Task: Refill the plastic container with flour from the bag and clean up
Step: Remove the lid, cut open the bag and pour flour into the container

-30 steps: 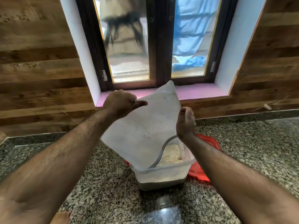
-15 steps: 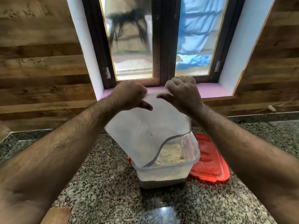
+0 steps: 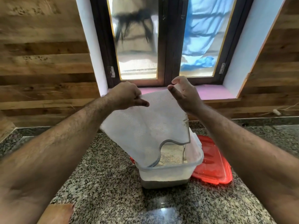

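Granite bench (image 3: 103, 183): my left hand (image 3: 124, 96) and right hand (image 3: 184, 94) pinch upended bag (image 3: 145, 126) over container (image 3: 169, 172); mouth barely inside rim, so a shake risks flour spilling.

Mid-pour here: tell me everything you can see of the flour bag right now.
The flour bag is a white, woven-looking mesh sack, limp and apparently nearly empty. It is held upside down and tilted, its closed end pinched up by the left hand and the right hand. Its open mouth, edged with a grey hem, hangs down inside the plastic container, against the left wall, above the flour. No flour is visibly falling.
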{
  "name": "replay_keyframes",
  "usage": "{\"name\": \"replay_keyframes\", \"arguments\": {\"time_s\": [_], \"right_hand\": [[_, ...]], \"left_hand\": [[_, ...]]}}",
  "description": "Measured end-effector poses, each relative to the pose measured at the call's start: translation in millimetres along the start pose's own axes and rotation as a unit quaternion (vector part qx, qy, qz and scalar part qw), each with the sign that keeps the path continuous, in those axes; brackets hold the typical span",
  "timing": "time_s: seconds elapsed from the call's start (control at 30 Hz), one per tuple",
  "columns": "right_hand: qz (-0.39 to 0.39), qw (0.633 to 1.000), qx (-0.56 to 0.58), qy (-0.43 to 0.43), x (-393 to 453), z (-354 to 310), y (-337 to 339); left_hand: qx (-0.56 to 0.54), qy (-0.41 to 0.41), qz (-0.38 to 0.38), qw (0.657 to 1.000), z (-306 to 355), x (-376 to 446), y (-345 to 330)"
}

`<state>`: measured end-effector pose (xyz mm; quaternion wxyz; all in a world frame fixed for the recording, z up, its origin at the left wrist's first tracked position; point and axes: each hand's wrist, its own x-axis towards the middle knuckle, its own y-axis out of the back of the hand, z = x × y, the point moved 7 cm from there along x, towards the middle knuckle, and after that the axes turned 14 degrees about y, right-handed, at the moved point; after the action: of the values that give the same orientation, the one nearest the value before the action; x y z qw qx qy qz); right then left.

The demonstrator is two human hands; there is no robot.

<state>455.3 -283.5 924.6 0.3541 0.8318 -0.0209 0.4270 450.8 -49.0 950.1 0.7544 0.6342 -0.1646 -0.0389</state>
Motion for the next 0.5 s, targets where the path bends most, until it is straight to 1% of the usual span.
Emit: {"name": "replay_keyframes", "arguments": {"time_s": [0.1, 0.2, 0.23, 0.3, 0.4, 0.43, 0.5], "right_hand": [[-0.034, 0.999, 0.008, -0.011, -9.3, 4.3, -7.3], [-0.055, 0.998, -0.037, -0.016, -17.6, 6.6, -9.8], [-0.044, 0.998, -0.042, -0.024, -20.1, 7.4, -7.8], [-0.002, 0.999, -0.002, -0.051, -25.4, 11.0, -3.2], [0.033, 0.988, 0.051, -0.140, -38.4, 23.4, -3.6], [0.038, 0.983, 0.046, -0.175, -44.7, 29.7, -5.1], [0.074, 0.968, -0.009, -0.239, -59.1, 45.6, -3.6]], "left_hand": [[-0.005, -0.004, 0.021, 1.000, 3.8, -2.5, 2.0], [-0.004, -0.003, 0.016, 1.000, 10.2, -3.2, -1.8], [-0.008, -0.003, 0.010, 1.000, 12.3, -3.4, -3.7], [-0.036, -0.002, 0.015, 0.999, 11.4, -2.1, -2.5], [-0.116, 0.022, 0.013, 0.993, -3.0, -0.9, 4.9], [-0.144, 0.036, 0.014, 0.989, -10.6, -1.9, 7.7], [-0.191, 0.061, 0.027, 0.979, -28.5, -5.0, 12.6]]}}
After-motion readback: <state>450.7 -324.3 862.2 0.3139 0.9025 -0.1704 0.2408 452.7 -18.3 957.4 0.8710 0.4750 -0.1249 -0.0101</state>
